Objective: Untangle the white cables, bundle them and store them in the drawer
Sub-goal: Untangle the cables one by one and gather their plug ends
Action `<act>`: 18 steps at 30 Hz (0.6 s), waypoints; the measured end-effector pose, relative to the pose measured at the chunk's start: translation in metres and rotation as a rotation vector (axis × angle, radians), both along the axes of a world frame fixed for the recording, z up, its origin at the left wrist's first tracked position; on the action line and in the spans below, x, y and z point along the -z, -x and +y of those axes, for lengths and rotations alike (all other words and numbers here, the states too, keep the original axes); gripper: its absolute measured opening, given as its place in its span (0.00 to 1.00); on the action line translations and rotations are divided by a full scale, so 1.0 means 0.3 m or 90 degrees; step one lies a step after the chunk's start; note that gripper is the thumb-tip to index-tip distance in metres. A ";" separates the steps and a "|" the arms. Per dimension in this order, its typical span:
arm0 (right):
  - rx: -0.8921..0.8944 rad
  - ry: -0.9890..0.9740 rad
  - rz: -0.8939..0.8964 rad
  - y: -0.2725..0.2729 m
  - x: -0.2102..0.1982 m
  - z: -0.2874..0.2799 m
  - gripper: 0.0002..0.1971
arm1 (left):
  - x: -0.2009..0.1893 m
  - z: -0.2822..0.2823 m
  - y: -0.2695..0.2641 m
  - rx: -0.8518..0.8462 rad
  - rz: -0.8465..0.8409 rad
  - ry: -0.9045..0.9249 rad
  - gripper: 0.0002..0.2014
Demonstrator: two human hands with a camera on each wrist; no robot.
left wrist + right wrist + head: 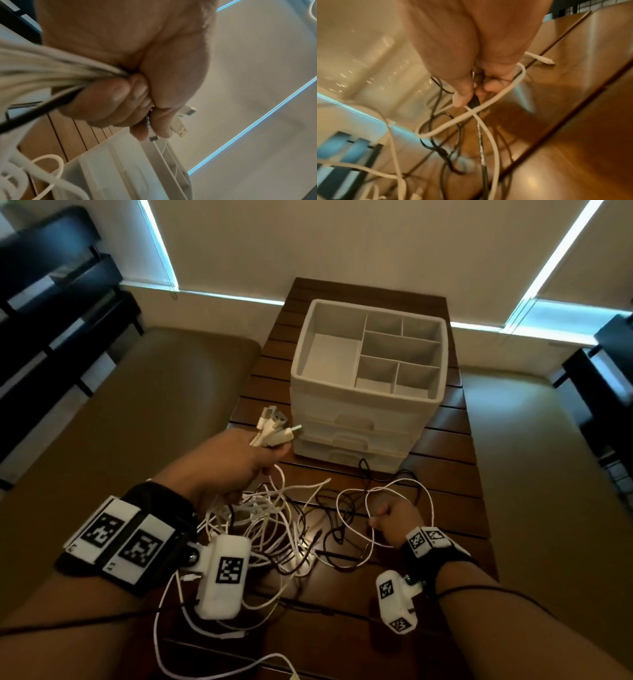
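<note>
My left hand [263, 457] is raised in front of the white drawer unit [370, 405] and grips a bunch of white cables [270, 522]. Their USB plugs [277, 428] stick up out of the fist. In the left wrist view the left hand [147, 121] also clasps a black cable [39, 112] along with the white cables [51, 73]. My right hand [378, 517], low over the table, pinches a black cable [473, 102] between thumb and fingers [462, 97]. A white cable loop [496, 94] crosses just under them. All three drawers [352, 440] are closed.
The unit's top is an open tray with several bare compartments [397, 350]. Black cables [335, 535] lie mixed with the white tangle on the slatted wooden table [445, 508]. A brown cushioned seat [154, 405] lies to the left and dark shelving [51, 285] stands beyond it.
</note>
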State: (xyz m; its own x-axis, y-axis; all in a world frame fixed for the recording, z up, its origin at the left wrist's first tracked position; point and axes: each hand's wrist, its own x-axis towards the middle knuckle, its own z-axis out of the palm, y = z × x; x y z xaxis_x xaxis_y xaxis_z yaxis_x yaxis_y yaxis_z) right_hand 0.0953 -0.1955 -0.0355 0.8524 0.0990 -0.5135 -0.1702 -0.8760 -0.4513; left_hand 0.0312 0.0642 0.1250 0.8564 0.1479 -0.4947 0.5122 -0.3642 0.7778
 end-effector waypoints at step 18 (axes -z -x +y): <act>-0.106 -0.330 -0.301 0.018 -0.640 0.056 0.06 | -0.068 -0.139 -0.031 -0.019 -0.104 0.254 0.11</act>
